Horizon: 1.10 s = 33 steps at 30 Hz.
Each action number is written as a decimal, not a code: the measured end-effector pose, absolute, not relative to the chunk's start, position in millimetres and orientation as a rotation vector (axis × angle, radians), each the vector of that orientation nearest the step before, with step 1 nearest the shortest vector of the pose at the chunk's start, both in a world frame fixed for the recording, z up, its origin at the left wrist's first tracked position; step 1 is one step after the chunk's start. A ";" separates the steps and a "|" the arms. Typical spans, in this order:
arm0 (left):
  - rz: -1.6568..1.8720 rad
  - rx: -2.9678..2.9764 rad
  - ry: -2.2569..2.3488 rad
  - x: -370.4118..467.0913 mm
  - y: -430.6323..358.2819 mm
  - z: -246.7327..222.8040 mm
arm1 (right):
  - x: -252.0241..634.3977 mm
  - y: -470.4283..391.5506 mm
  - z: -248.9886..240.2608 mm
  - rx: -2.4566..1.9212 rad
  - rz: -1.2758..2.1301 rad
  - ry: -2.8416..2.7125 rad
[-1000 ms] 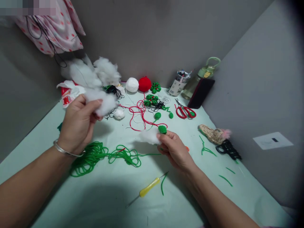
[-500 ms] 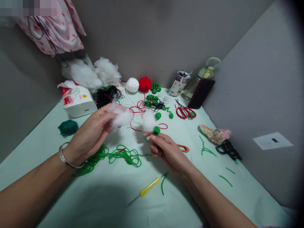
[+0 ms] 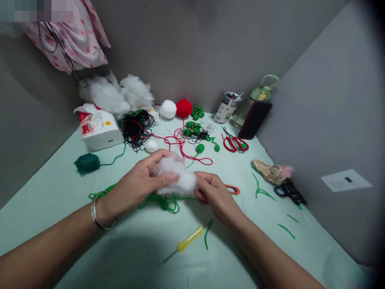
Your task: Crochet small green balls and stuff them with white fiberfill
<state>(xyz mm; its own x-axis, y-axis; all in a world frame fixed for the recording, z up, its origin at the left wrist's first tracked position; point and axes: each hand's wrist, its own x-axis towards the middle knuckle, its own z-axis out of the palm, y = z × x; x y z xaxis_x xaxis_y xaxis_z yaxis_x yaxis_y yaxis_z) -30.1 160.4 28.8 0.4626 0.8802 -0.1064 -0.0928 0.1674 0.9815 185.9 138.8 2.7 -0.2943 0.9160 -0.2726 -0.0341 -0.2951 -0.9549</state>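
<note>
A loose clump of white fibre stuffing (image 3: 177,178) is held between my two hands above the table. My left hand (image 3: 150,172) grips it from the left, thumb across its front. At its right edge, my right hand (image 3: 212,188) is closed, fingertips pinching the fluff. The small green crocheted piece seen at my right fingers earlier is hidden now. Beneath my hands lies a tangle of bright green yarn (image 3: 164,204), and a strand runs toward my right hand. Nearer me, a crochet hook with a yellow handle (image 3: 190,239) rests on the table.
Behind my hands are red yarn (image 3: 198,159), a green crocheted ball (image 3: 200,148), black yarn (image 3: 136,128) and red-handled scissors (image 3: 230,143). A tissue box (image 3: 102,134) and dark green yarn (image 3: 87,163) stand left. At right are a bottle (image 3: 240,114), a phone (image 3: 255,119) and a black claw clip (image 3: 289,192).
My left hand has moved right and down, bringing its stuffing against my right hand. The separate white tufts now look like one clump, and the green crocheted piece has gone out of sight.
</note>
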 end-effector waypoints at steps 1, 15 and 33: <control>0.783 1.241 0.829 -28.8 158.5 29.7 | 185.6 139.0 2.7 -1.215 1.681 -1.169; 0.671 1.376 0.850 -15.7 157.4 23.6 | 191.3 139.0 12.9 -0.983 1.872 -0.935; 0.850 1.388 0.903 -10.1 147.9 23.7 | 175.5 129.4 10.3 -1.261 1.479 -1.302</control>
<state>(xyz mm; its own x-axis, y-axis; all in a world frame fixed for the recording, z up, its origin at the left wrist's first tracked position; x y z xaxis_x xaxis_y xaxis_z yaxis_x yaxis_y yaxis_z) -10.1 147.9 23.7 0.4287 0.9031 -0.0267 0.0283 0.0161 0.9995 175.5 129.4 10.3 -0.2028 0.9630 -0.1776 0.0539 -0.1701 -0.9840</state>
